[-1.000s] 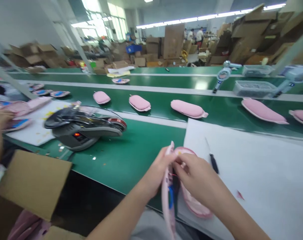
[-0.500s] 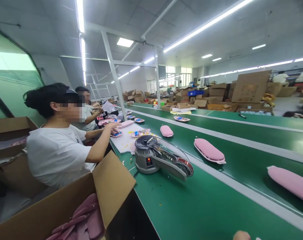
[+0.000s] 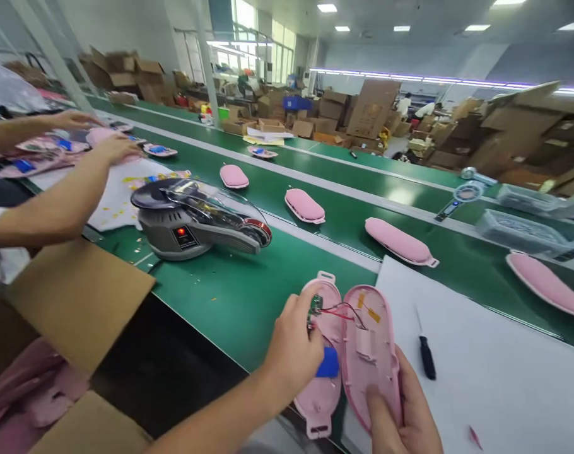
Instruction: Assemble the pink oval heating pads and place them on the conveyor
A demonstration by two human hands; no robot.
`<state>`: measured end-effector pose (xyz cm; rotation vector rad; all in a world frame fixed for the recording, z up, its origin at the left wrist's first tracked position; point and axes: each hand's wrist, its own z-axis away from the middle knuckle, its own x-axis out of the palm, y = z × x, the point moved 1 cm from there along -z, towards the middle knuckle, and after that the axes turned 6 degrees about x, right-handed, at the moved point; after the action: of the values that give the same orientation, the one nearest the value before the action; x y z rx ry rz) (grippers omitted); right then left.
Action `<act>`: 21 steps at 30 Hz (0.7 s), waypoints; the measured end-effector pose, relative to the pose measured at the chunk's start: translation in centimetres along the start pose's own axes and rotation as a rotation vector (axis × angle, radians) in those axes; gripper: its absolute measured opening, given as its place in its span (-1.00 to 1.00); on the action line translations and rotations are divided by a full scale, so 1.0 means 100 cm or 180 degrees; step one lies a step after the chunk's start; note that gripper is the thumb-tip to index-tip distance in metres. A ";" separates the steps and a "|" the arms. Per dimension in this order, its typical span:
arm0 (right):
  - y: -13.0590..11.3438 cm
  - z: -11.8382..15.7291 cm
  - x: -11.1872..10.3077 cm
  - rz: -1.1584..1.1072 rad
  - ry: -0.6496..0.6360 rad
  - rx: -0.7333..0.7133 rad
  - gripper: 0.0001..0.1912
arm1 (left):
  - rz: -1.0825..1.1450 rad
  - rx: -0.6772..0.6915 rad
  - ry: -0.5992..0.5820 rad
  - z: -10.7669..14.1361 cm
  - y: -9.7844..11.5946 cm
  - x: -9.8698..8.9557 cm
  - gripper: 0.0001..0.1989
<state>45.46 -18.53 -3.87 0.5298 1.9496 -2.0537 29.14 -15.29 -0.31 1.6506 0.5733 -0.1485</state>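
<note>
The green table runs all the way across in front of you. A big white sheet lies on it at 3 o'clock from your hands. The brown box is at 9 o'clock, and the gray tape machine sits at 10 o'clock. Another person's arm reaches in past it. Closed pink cases sit in a row from 11 to 2 o'clock. The open pink case is up in your hands, by the near edge of the table. Your left hand grips its left half, with the blue block inside. Your right hand grips its right half, thumb on the inside. The screwdriver lies on the sheet at 3 o'clock. Thin wires join the small green board, next to your left fingers, to the right half. A tiny red bit lies at 4 o'clock.
</note>
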 end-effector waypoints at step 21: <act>-0.026 0.015 0.029 -0.1317 0.0071 -0.0085 -0.49 | -0.0198 0.0039 -0.0207 -0.013 0.015 -0.016 -0.92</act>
<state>41.58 -19.64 -2.76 0.1490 2.2472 -2.2556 28.15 -14.58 1.96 1.6345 0.5755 -0.2507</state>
